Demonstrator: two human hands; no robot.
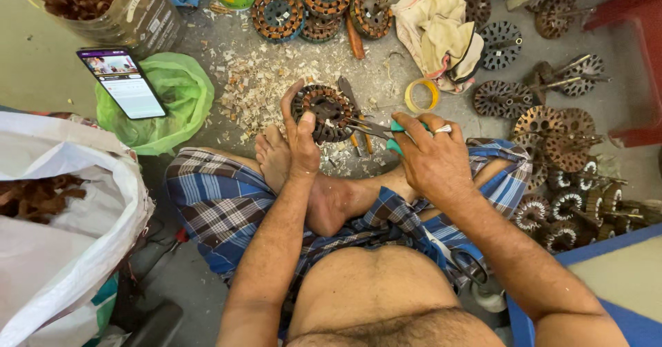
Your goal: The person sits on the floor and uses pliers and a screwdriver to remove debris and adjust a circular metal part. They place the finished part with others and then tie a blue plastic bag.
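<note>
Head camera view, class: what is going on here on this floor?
A person sits cross-legged on the floor. The left hand steadies a round wound motor stator upright. The right hand grips green-handled pliers, whose tip meets the stator's windings. Pale shavings lie scattered nearby, with more stators beyond and bare toothed cores piled at the right.

Grey concrete floor (207, 50) littered with wood shavings (255, 88).
</note>
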